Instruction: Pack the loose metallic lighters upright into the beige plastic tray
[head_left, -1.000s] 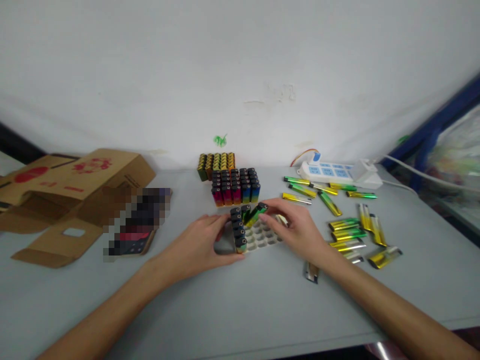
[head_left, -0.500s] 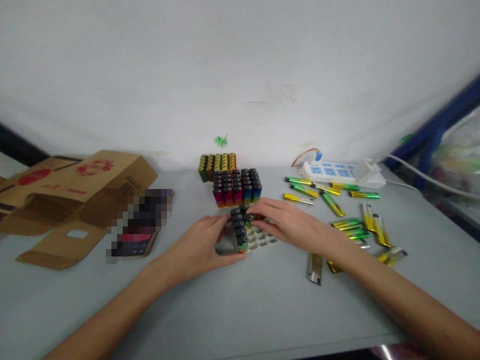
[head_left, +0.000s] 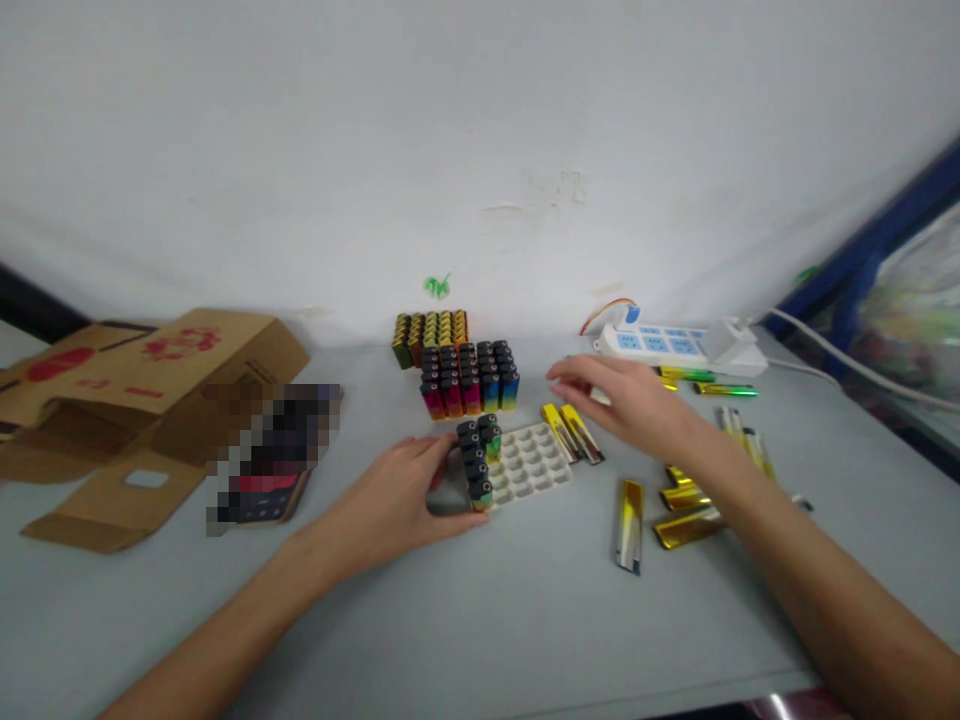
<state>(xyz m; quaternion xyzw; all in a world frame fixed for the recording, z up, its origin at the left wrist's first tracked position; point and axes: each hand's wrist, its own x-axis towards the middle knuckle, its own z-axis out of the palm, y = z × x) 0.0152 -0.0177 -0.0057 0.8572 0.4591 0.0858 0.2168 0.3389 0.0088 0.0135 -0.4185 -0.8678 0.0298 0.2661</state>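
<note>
A white tray (head_left: pixel 531 464) with rows of round-edged pockets lies on the table. Black-topped green lighters (head_left: pixel 474 465) stand upright in its left end. My left hand (head_left: pixel 397 490) grips that end, thumb at the front corner and fingers behind the left row. Past the tray's right side, my right hand (head_left: pixel 619 395) hovers with fingers apart and nothing visible in them. Two gold and silver lighters (head_left: pixel 572 432) lie close by, between this hand and the tray. Some loose lighters are hidden under the right hand and forearm.
Behind the tray stand a block of pink and blue lighters (head_left: pixel 469 380) and a gold-topped block (head_left: pixel 430 338). More loose lighters (head_left: pixel 686 522) lie at right, near a white power strip (head_left: pixel 652 345). A cardboard box (head_left: pixel 172 360) and a pixelated phone (head_left: pixel 277 460) are at left.
My right hand has let go of a green lighter in the tray and moved right and back, over the loose lighters. My left hand stays at the tray; the view has shifted slightly.
</note>
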